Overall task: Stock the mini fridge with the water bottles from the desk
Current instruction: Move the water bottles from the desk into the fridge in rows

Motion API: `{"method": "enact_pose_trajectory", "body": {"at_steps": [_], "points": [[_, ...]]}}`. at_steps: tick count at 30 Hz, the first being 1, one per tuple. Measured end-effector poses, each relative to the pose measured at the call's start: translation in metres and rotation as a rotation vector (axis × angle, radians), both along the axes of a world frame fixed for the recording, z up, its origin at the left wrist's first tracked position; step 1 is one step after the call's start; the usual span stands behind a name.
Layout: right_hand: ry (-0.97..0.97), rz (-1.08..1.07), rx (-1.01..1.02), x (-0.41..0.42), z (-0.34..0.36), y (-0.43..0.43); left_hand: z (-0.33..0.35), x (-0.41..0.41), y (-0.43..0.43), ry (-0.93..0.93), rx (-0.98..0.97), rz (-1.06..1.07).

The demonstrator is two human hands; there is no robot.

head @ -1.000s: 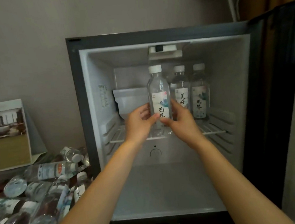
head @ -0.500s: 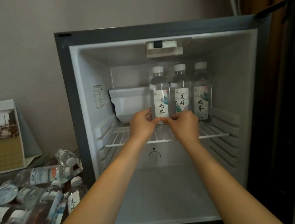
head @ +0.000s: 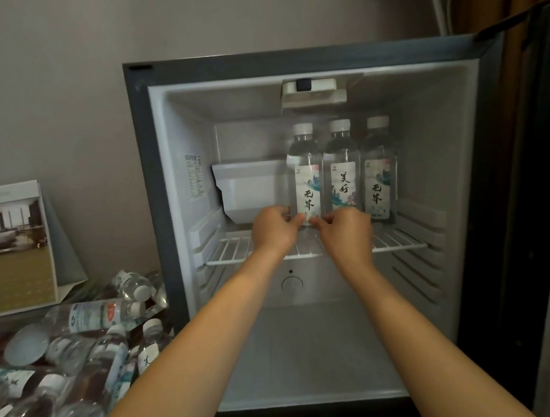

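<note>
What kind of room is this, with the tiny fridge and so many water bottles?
Probably a hotel room. A small grey mini fridge stands open, clear plastic water bottles lie heaped beside it, and a standing white card shows a photo of a made-up bedroom.

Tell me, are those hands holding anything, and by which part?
Yes: the left hand and the right hand both pinch the leftmost upright bottle near its base, on the wire shelf.
</note>
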State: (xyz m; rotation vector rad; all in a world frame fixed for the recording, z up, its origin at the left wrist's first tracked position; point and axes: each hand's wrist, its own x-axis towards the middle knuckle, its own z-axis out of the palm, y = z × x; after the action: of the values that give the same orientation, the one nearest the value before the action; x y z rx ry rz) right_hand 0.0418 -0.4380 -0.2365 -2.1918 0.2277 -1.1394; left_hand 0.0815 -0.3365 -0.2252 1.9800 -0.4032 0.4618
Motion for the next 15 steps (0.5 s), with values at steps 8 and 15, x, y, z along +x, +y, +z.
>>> {"method": "enact_pose_trajectory", "body": {"at_steps": [8, 15], "points": [[-0.092, 0.04, -0.026, -0.005, -0.006, 0.0, 0.002, -0.028, 0.017, -0.044, 0.216, -0.032], [-0.317, 0.211, 0.009, -0.049, -0.025, 0.044, -0.034, -0.089, 0.077, -0.308, -0.009, -0.02]]}}
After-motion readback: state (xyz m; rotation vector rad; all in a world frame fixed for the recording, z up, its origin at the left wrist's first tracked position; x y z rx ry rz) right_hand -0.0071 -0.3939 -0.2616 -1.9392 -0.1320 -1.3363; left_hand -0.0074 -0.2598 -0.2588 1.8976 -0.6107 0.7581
